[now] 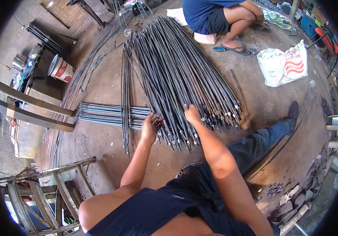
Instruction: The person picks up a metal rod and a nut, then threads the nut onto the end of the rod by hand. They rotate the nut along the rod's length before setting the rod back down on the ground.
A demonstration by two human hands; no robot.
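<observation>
A large bundle of long dark metal rods (177,70) lies fanned out on the floor in front of me, with pale nuts or fittings on many of the near ends. My left hand (151,125) is at the bundle's near left side, its darkened fingers loosely curled and apart, and I see nothing held in it. Above the rods' near part is my right hand (192,114), its fingers folded down; what they grip, if anything, is hidden. A narrow group of rods (126,86) lies left of the bundle, across a sideways stack of greyish rods (102,112).
A person in dark clothes (212,19) crouches beyond the bundle. White sacks (271,67) stand at the right, and a white bucket (63,69) at the left. A wooden ladder-like frame (47,185) is at lower left. Small dark parts (275,189) lie at lower right.
</observation>
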